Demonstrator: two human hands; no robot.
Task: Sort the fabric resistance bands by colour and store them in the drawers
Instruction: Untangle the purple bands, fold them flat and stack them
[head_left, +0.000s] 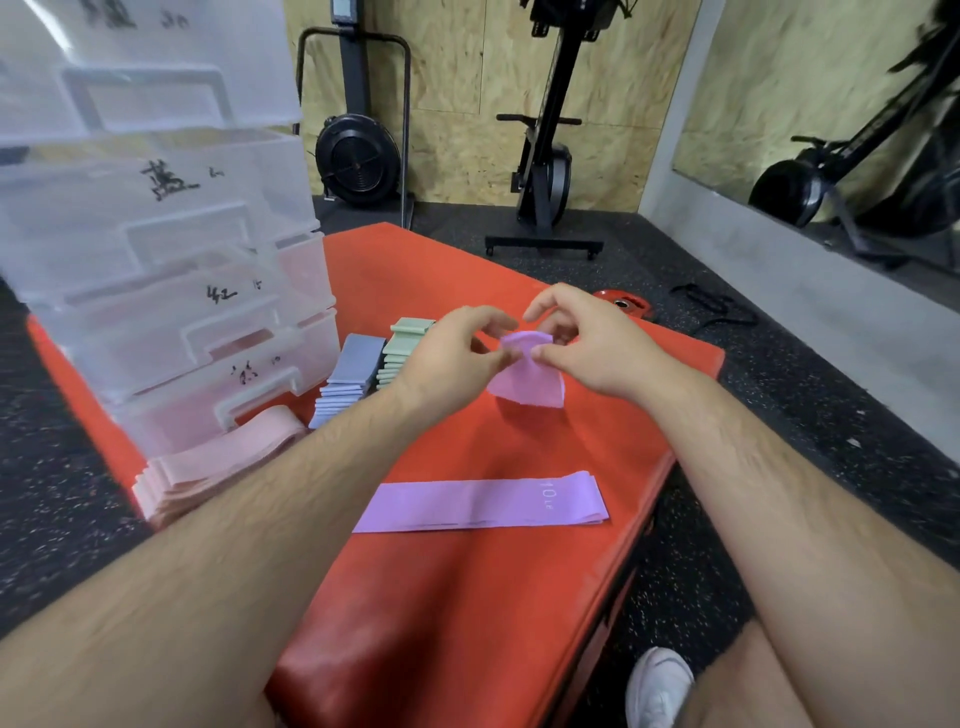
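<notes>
A folded purple band (527, 382) hangs above the red mat (467, 597), pinched at its top edge by both hands. My left hand (457, 345) grips its left corner and my right hand (587, 345) its right. A flat stack of purple bands (480, 501) lies on the mat nearer me. Stacks of green bands (402, 353), blue-grey bands (345, 382) and pink bands (208, 470) sit beside the clear plastic drawer unit (171, 291), whose labelled drawers are pulled out a little.
The mat lies on black rubber flooring (753, 374). A small red disc (621, 302) and a black strap (711, 306) lie past the mat's far right corner. Rowing machines (545, 171) stand against the wooden wall. My white shoe (657, 686) is at the bottom.
</notes>
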